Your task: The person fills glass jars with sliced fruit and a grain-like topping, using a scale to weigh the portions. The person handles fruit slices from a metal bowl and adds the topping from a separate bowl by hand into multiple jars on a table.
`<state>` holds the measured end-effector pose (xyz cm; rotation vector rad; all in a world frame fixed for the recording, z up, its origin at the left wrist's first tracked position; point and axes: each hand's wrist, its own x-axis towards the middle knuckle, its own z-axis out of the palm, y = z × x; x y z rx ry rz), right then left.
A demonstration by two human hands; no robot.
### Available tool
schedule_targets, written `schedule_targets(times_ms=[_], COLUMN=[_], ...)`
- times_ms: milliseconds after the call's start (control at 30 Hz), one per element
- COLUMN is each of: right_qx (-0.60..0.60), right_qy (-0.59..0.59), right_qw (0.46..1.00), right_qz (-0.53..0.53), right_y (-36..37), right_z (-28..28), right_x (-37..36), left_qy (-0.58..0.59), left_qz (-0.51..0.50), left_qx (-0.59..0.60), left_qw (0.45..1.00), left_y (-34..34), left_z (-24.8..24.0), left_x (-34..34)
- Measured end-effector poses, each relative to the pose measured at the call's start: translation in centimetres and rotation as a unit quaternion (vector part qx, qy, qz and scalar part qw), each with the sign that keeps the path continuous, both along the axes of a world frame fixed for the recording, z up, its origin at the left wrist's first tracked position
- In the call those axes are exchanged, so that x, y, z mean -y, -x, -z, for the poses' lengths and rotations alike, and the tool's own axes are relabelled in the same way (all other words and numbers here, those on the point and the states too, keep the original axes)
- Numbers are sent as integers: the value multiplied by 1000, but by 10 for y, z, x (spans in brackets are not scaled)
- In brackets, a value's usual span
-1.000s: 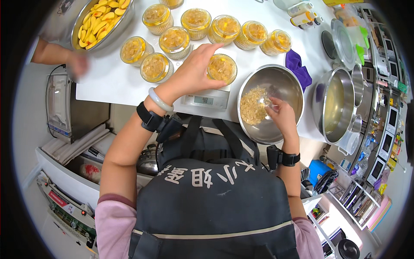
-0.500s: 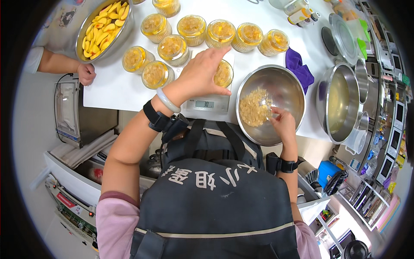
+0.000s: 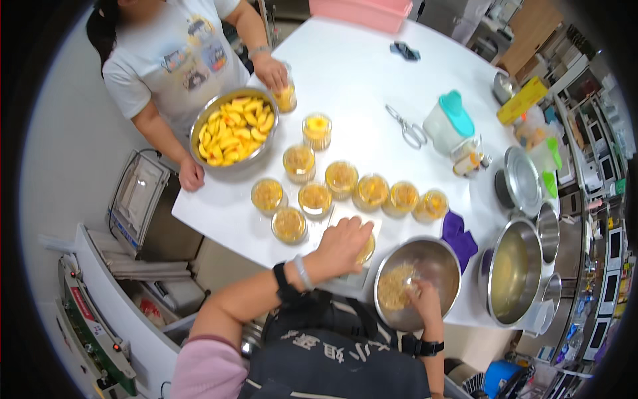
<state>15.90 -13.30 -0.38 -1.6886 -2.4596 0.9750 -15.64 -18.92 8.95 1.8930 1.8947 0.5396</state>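
My left hand (image 3: pixel 342 247) reaches over a glass jar (image 3: pixel 367 251) standing on a white kitchen scale (image 3: pixel 345 214). Its thumb and fingers are spread around the jar's rim, partly hiding it; contact is unclear. Inside a steel bowl (image 3: pixel 446 266), my right hand (image 3: pixel 426 299) has its fingers closed at pale yellow translucent bits (image 3: pixel 393 291). Something clear and shiny shows by those fingertips, too blurred to name. Several ribbed jars with yellow filling and pale pieces on top, such as one jar (image 3: pixel 289 226), stand beyond my left hand.
At the far left, a person (image 3: pixel 179 66) touches a jar (image 3: pixel 286 98) beside a bowl of peach slices (image 3: pixel 232 133). A purple cloth (image 3: pixel 458 238) and a large bowl of yellowish liquid (image 3: pixel 513 272) lie to the right. Scissors (image 3: pixel 409 128) and a teal-lidded container (image 3: pixel 448 126) stand farther back.
The view has tilted up, bringing the person and the far table into sight. My left hand stays around the jar on the scale; my right hand stays in the bowl.
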Motion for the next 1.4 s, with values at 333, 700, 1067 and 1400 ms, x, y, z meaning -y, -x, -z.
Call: schedule_targets(times_ms=[333,700,1067,1400], right_qx=[39,169,54,91], right_qy=[0,-132,-23,56], right_qw=[997,949,996,993], right_qz=[-69,-231,-72,51], right_y=[23,15,20,20], right_z=[34,76,11,-3], right_x=[-30,-21,-8,-7], left_qy=[7,17,22,-85], left_qz=[-200,-335,-356,-249], left_qx=[-20,-109,8,-53], left_qw=[980,936,934,963], left_y=[100,167,164,186], left_z=[-66,67,81,-4], left_x=[107,138,119,83])
